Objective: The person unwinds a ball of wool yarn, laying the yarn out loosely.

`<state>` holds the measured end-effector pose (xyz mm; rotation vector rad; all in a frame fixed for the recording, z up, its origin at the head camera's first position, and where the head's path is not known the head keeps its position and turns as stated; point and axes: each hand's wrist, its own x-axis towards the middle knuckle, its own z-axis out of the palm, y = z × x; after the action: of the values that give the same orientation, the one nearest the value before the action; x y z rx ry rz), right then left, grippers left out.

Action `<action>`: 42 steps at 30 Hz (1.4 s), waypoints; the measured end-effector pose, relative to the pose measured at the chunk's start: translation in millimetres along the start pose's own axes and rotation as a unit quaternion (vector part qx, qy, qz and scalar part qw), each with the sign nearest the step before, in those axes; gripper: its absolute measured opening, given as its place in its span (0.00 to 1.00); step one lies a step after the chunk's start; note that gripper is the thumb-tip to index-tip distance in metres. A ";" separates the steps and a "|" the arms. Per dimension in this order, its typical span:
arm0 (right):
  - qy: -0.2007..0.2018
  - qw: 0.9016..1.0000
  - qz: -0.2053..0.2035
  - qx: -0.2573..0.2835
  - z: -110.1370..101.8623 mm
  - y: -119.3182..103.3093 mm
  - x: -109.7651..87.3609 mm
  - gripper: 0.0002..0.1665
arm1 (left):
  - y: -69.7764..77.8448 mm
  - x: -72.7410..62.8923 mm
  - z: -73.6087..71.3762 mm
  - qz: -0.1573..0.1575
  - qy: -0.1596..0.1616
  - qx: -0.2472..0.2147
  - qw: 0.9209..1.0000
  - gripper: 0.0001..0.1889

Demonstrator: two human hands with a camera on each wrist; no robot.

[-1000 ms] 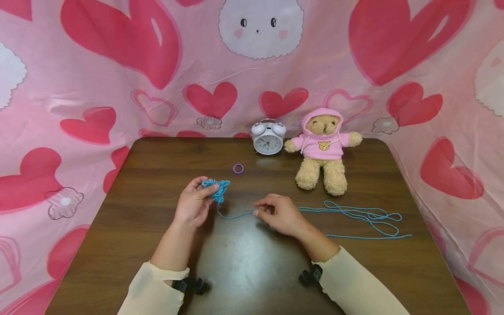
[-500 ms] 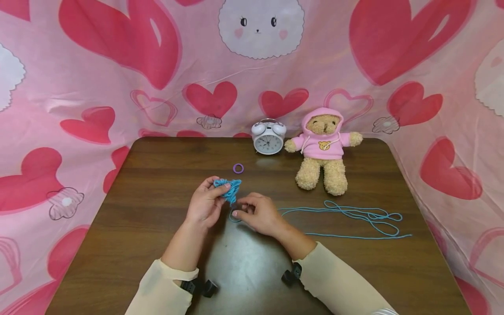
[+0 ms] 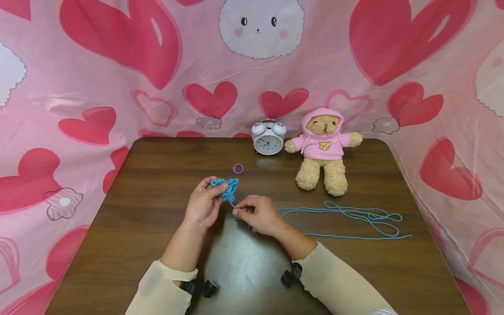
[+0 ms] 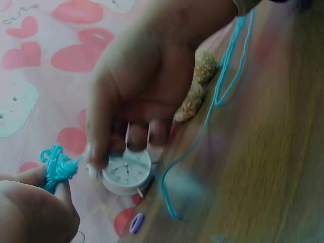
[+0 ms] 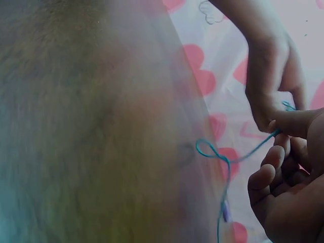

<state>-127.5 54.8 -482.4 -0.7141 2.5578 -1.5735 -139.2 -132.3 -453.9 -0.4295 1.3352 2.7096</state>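
Observation:
Between thumb and fingers, my left hand (image 3: 201,205) holds a small wound bundle of light blue yarn (image 3: 230,190). Close to its right, my right hand (image 3: 260,214) pinches the strand that runs from the bundle, thumb against fingertips. Only a short length shows between the two hands. In the left wrist view the bundle (image 4: 62,169) has several loops sticking out at its top. The right wrist view shows the strand (image 5: 253,152) passing out of the pinch into a small hanging loop. More loose yarn (image 3: 354,211) trails across the table to the right.
A purple ring (image 3: 238,169) lies beyond the hands on the brown wooden table (image 3: 157,157). At the back stand a white twin-bell alarm clock (image 3: 268,139) and a teddy bear (image 3: 324,148) in a pink hoodie. Pink heart-print cloth (image 3: 212,48) surrounds the table.
Over the second, my left hand has moved right with the bundle and my right hand left along the strand, narrowing the gap. Lately the bundle has shifted slightly left.

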 end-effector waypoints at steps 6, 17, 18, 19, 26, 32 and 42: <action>0.015 1.000 -0.008 -0.001 -18.9 -5.7 -5.9 0.03 | 2.6 1.4 -10.1 0.007 0.013 0.017 1.000 0.15; 0.037 0.999 -0.020 -0.003 -52.2 -5.7 -16.3 0.02 | 5.2 3.1 -26.7 -0.002 0.032 0.013 0.999 0.16; 0.039 0.999 -0.019 -0.004 -55.2 -4.8 -17.5 0.03 | 6.1 3.3 -28.1 -0.001 0.034 0.011 0.999 0.15; 0.041 0.999 -0.019 -0.005 -58.2 -3.7 -18.9 0.03 | 7.2 3.3 -29.3 0.001 0.036 0.009 0.999 0.15; 0.046 0.998 -0.003 -0.030 -79.9 4.2 -27.5 0.02 | 14.3 3.2 -37.8 0.006 0.036 0.004 0.999 0.15; 0.053 0.997 0.011 -0.046 -100.9 5.3 -36.7 0.02 | 19.1 4.5 -46.0 0.006 0.043 -0.010 0.999 0.15; 0.069 0.995 0.032 -0.067 -131.1 10.7 -52.9 0.02 | 29.1 4.4 -59.9 0.013 0.048 -0.014 0.999 0.16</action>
<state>-121.0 189.6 -438.8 -0.5458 2.7769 -1.4931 -136.8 -197.5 -467.5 -0.5564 1.3358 2.7644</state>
